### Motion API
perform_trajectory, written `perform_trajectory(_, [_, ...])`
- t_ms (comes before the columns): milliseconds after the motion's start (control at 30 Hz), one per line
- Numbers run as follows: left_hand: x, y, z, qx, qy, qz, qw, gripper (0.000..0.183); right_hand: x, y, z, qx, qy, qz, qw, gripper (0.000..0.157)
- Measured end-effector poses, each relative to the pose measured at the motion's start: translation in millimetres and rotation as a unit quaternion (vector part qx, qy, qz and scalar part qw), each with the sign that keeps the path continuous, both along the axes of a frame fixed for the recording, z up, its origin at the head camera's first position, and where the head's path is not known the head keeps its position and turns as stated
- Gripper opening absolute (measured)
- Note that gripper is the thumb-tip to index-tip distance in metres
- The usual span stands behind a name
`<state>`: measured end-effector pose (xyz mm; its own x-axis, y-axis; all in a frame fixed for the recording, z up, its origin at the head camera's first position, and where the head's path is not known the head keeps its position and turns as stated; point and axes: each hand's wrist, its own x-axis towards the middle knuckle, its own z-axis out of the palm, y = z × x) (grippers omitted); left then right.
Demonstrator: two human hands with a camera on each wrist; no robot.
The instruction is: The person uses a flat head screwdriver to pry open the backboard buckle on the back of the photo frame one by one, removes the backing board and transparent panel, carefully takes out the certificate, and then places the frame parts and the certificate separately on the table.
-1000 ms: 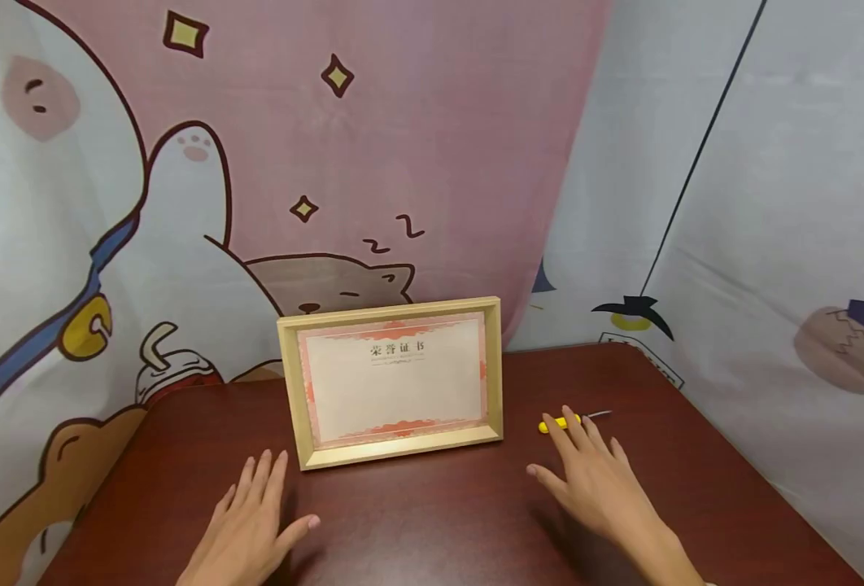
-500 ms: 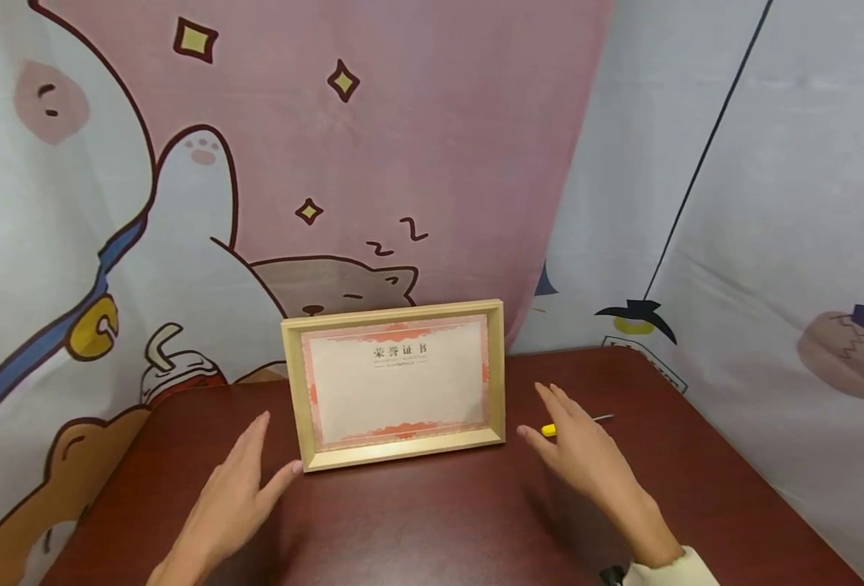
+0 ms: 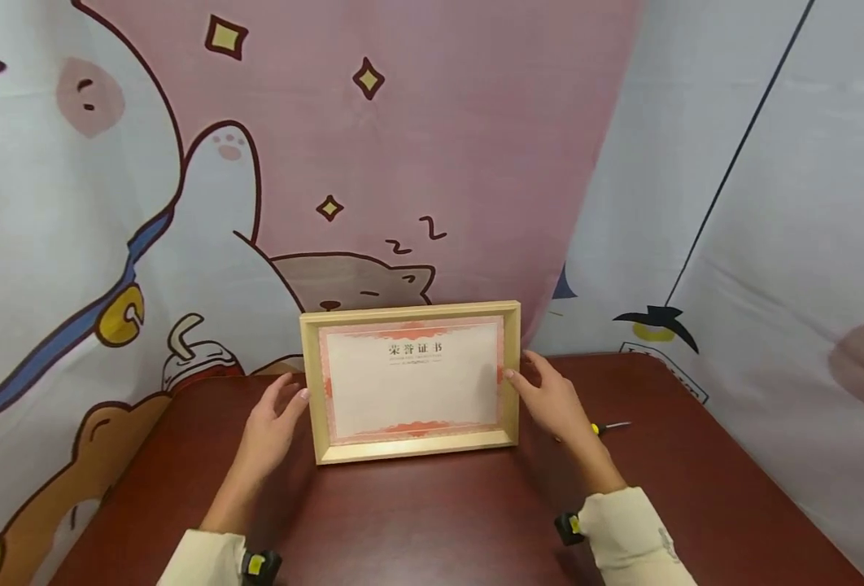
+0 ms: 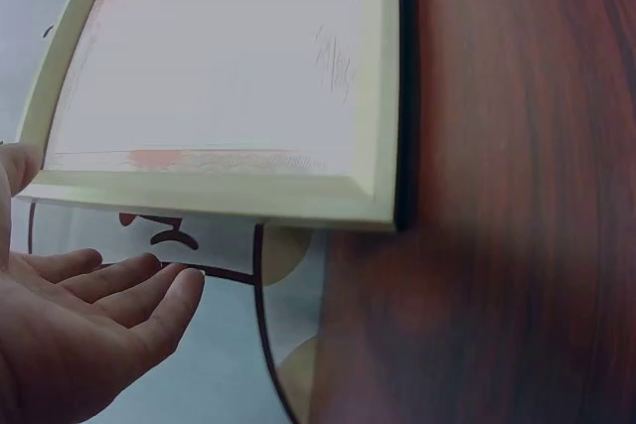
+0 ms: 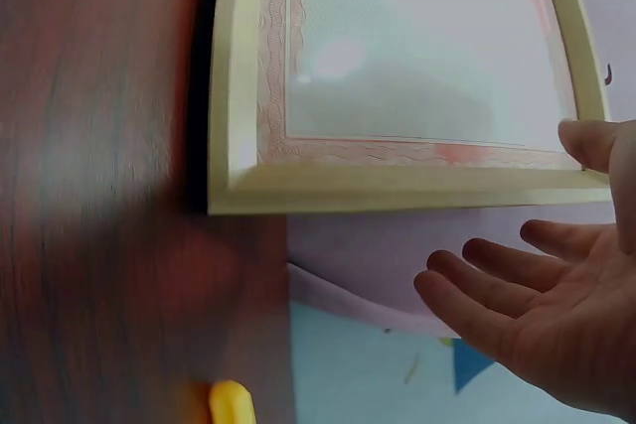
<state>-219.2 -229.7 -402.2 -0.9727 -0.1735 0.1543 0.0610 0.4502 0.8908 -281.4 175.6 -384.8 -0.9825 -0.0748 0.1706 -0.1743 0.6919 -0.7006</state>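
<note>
A pale wooden picture frame (image 3: 417,447) stands upright near the back of the table, holding a certificate (image 3: 413,395) with a red-patterned border. At its left side is my left hand (image 3: 269,423), fingers relaxed, the thumb close to the frame's edge. My right hand (image 3: 555,400) is at the opposite side, its thumb overlapping the front of the frame. In the right wrist view, the right hand's fingers (image 5: 482,290) are spread with a gap below the frame's side. The left wrist view likewise has the left fingers (image 4: 124,290) apart from the wood.
A screwdriver (image 3: 613,426) with a yellow handle lies to the right, partly hidden by my right forearm. The dark red tabletop (image 3: 403,521) ends at cartoon-printed curtains (image 3: 490,163) behind and beside it. Each wrist wears a small black device with a yellow-green mark.
Both hands have moved forward and inward from the near table to the frame's two sides. The view has shifted slightly left. The frame still stands upright in its place.
</note>
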Motion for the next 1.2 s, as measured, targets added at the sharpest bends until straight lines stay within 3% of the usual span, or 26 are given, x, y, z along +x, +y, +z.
perform_trajectory(200, [-8.8,9,-5.3,0.066,0.024,0.002,0.9976,0.059,-12.8,-4,-6.0,-0.076,-0.019,-0.006,0.997,0.072])
perform_trajectory(400, [-16.0,18,-3.5,0.056,0.029,-0.003,0.9980,0.061,-13.6,-7,-6.4,-0.122,-0.038,-0.007,0.992,0.078])
perform_trajectory(733, [-15.3,14,-4.2,0.052,0.035,-0.004,0.9980,0.059,-13.2,-15,-5.0,-0.117,-0.039,-0.011,0.992,0.068])
perform_trajectory(1200, [-18.1,15,-11.6,-0.006,0.048,0.060,0.9970,0.046,-14.2,-20,-9.0,-0.089,-0.038,-0.029,0.995,0.055])
